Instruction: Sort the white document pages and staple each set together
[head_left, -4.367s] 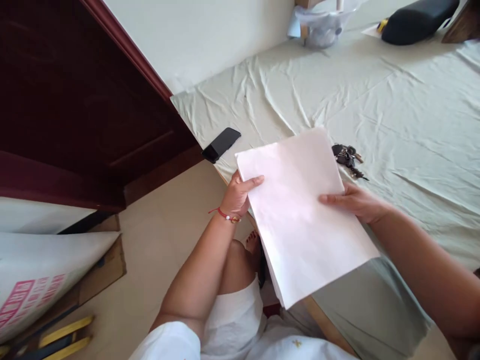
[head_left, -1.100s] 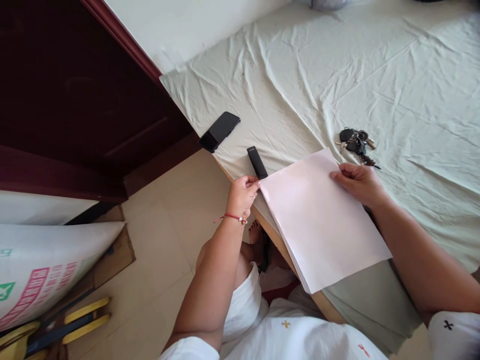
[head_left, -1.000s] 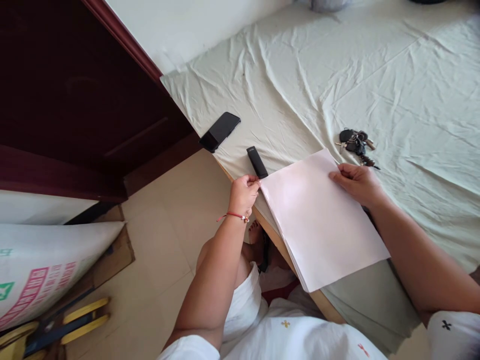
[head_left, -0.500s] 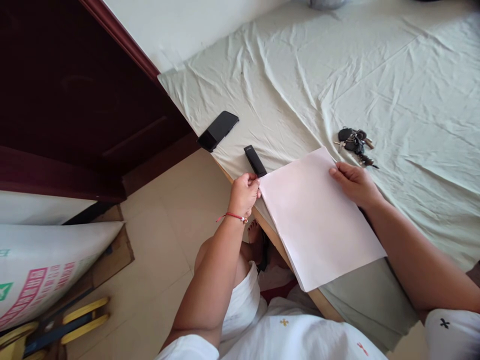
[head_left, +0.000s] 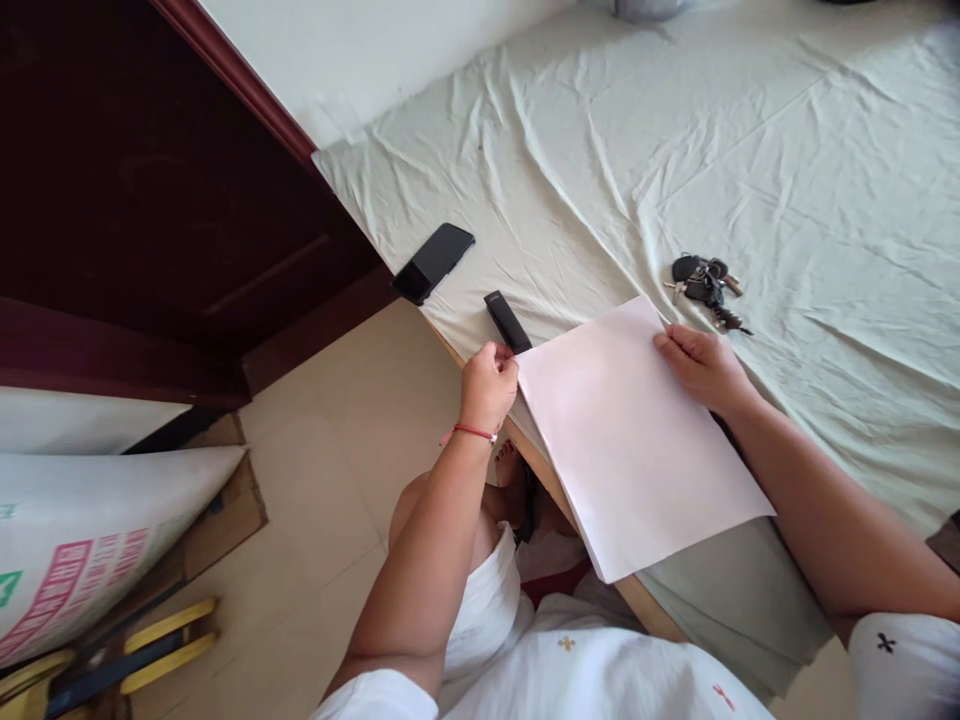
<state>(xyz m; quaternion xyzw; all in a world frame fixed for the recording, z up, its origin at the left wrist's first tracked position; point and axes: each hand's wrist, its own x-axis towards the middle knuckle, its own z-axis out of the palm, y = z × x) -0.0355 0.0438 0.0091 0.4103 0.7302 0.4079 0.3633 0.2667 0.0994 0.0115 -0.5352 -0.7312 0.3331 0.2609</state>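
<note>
left arm: bare, comes up from the lower middle, elbow bent, wrist with a red string bracelet [head_left: 471, 431] near the bed edge.
left hand [head_left: 488, 384]: curled into a loose fist at the paper's near-left corner, fingertips pinching that corner; closed on the paper.
right arm: comes in from the lower right, forearm lying across the sheet and over the paper's right edge.
right hand [head_left: 701, 366]: palm down, fingers bent, tips pressing on the paper's far-right corner; whether it pinches the edge or just pins it, cannot tell.
paper stack [head_left: 634, 436]: white sheets, several layers visible at the near edge, lying on the bed corner, near end overhanging the edge above the person's lap.
black stick [head_left: 508, 321]: small flat dark bar on the sheet, just beyond the left hand, its near end close to the paper corner.
phone [head_left: 433, 262]: dark, face down, at the bed's left edge, well apart from the hands.
keys [head_left: 705, 288]: bunch on the sheet, just beyond the right hand, not touching.
bed sheet [head_left: 675, 150]: pale green, wrinkled.
</note>
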